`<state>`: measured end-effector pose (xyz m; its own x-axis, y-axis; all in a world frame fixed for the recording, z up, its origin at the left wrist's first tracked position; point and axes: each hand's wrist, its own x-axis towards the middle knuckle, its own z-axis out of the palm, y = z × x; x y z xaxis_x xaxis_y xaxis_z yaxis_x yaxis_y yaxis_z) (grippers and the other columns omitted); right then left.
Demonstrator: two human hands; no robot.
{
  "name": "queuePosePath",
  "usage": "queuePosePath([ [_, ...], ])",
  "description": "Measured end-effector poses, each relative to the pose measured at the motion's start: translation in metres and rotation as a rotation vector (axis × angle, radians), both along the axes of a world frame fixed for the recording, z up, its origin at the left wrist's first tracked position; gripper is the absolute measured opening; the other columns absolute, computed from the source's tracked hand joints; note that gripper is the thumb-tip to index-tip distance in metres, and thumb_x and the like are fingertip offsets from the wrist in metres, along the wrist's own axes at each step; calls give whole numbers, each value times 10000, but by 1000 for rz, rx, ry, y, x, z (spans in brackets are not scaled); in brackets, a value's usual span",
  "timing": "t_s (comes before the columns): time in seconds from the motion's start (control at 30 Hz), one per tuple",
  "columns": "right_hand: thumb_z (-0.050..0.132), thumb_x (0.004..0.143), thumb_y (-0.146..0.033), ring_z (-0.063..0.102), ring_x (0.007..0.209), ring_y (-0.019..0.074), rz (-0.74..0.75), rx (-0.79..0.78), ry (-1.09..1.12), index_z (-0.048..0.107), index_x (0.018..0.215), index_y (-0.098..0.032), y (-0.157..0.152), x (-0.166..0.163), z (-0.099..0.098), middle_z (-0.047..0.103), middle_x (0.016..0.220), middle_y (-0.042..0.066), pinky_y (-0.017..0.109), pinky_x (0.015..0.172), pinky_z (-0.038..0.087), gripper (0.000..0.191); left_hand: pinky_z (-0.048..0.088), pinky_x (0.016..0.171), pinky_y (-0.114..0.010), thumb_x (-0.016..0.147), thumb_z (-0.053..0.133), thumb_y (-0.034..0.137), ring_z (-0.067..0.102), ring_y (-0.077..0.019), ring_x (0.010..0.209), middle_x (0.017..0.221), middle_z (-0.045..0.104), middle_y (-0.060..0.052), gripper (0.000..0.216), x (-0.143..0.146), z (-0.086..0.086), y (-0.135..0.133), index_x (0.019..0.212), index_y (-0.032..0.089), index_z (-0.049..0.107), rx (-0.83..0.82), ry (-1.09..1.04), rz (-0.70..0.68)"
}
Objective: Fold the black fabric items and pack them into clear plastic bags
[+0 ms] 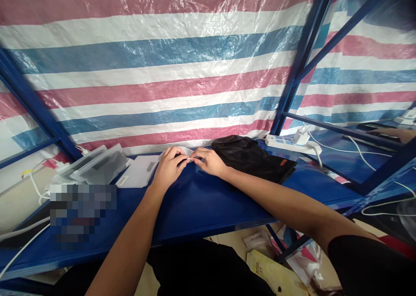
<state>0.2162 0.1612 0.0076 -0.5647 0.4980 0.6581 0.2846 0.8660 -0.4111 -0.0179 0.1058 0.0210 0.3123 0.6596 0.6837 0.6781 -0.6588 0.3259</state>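
My left hand and my right hand meet over the back part of the blue shelf, fingertips nearly touching. Thumb and fingers of each are pinched on a small whitish piece, too small and covered to name. Just behind the fingers a white flat thing shows in part. Beside my left hand lies a flat, translucent white plastic sleeve with a label. To the right of my right hand is a folded black cloth bag with small orange lettering.
Clear plastic cases stand at the left back. A white power strip with plugs and cables sits at the right back. Blue metal posts frame the shelf; a striped tarp hangs behind. Below lies a yellow packet.
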Motion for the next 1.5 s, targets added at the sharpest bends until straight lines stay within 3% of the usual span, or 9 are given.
queuePosePath([
  [0.13,571,1107,-388,734,1048,265,0,16,8,779,1105,-256,-3,-2,2,782,1102,87,386,972,566,247,441,1076,-466,1071,632,370,594,-317,1133,1169,710,-103,206,-1,0,1,1086,302,826,35,66,24],
  [0.3,616,1084,-460,722,914,240,-67,-73,88,766,1019,-244,-3,-3,7,778,1018,72,356,879,572,271,404,1009,-485,1071,625,347,589,-333,1141,1184,721,-102,201,-6,4,5,1038,293,815,96,122,133],
  [0.67,696,1003,-611,746,744,209,-141,-298,360,697,936,-239,6,3,5,756,926,40,343,740,623,378,422,1048,-486,1055,640,399,593,-331,1107,1150,708,-103,225,-44,12,8,1036,283,831,170,86,303],
  [0.9,725,961,-682,758,775,224,-141,-355,422,685,920,-245,12,2,0,736,885,34,378,789,653,440,455,1070,-436,1016,686,412,636,-313,1105,1119,719,-90,200,-51,16,9,1011,275,831,62,-77,242],
  [1.1,744,921,-706,733,726,220,-161,-436,477,663,929,-245,14,5,-2,692,810,21,369,703,662,468,519,909,-317,1001,751,446,711,-279,1079,1149,801,-59,195,-45,17,0,1094,297,835,-163,-232,134],
  [1.27,777,854,-745,672,711,203,-148,-514,542,619,908,-251,18,7,-1,650,810,10,346,615,655,521,533,984,-354,824,942,482,725,-329,1171,1235,824,-51,434,-47,19,-4,1217,329,843,-297,-288,189],
  [1.5,748,889,-725,600,630,167,-108,-505,525,578,920,-253,23,7,1,632,746,-14,286,533,511,503,569,956,-345,877,888,485,799,-295,1047,1076,859,-80,361,-49,23,-7,1149,251,850,-399,-567,189],
])
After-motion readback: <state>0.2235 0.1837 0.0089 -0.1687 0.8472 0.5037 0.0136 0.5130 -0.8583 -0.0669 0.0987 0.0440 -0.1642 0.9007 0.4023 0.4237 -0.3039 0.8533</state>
